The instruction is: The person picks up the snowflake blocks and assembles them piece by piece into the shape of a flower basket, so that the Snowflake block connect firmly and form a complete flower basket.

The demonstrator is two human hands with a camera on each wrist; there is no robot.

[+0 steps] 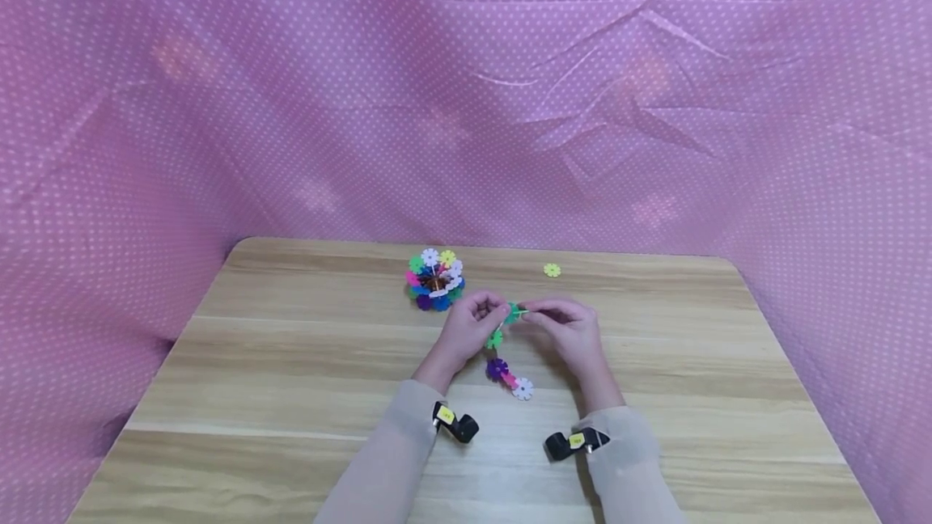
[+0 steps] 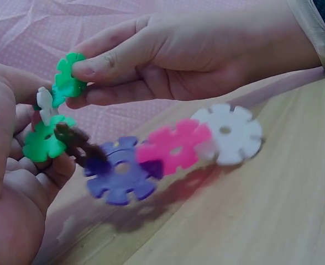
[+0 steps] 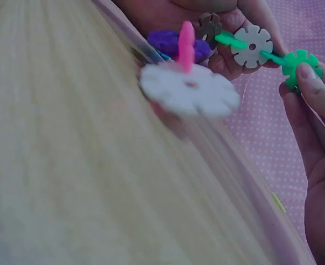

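My left hand (image 1: 472, 327) holds a chain of interlocking flower-shaped plastic discs near its upper end. In the left wrist view a green disc (image 2: 40, 147) lies against its fingers. My right hand (image 1: 571, 334) pinches a bright green disc (image 2: 67, 67) between thumb and fingertips. That disc meets the chain close to a teal piece (image 2: 60, 95); how firmly they join I cannot tell. A white disc (image 3: 245, 57) stands between the green ones. Hanging down from the left hand are a brown disc (image 2: 77, 144), a purple one (image 2: 115, 185), a pink one (image 2: 179, 133) and a white end disc (image 2: 242, 138).
A round, many-coloured assembly of similar discs (image 1: 429, 259) sits behind my left hand on the wooden table (image 1: 291, 370). One loose yellow disc (image 1: 552, 270) lies near the back edge. Pink dotted cloth (image 1: 466, 144) hangs behind the table and at both sides.
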